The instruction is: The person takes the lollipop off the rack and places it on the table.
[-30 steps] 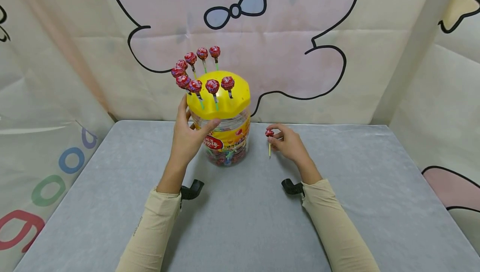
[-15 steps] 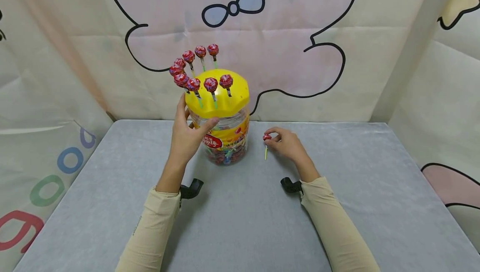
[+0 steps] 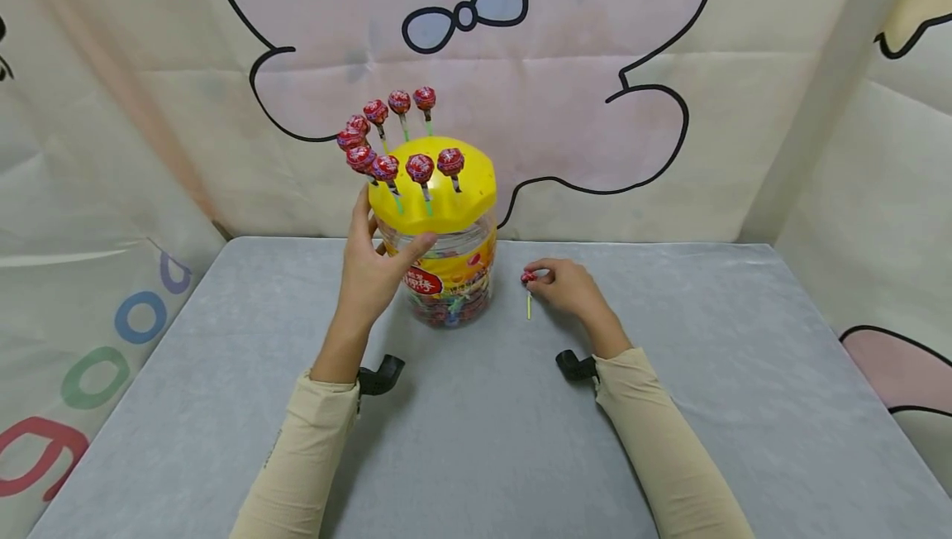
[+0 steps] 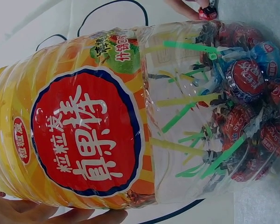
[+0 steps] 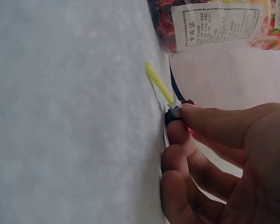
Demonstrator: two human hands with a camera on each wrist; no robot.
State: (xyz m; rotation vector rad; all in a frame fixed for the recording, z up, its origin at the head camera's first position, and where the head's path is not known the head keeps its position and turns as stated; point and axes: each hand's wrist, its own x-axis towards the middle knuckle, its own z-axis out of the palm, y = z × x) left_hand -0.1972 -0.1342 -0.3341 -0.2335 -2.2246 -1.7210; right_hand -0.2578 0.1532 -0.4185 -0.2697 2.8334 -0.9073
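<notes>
Yellow lid bristling with nine lollipops, a candy jar stands on the table before a cartoon backdrop. The left hand, spread wide, grips it, hiding some label; beside it, the right hand narrowly pinches another lollipop.

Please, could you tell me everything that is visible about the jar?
The jar is clear, plastic-looking, with a yellow lid and an orange, yellow and red label. Wrapped lollipops lie in its bottom; nine more lollipops rise from the lid. It stands base down on the grey table, about upright, with the left hand gripping its upper side.
</notes>
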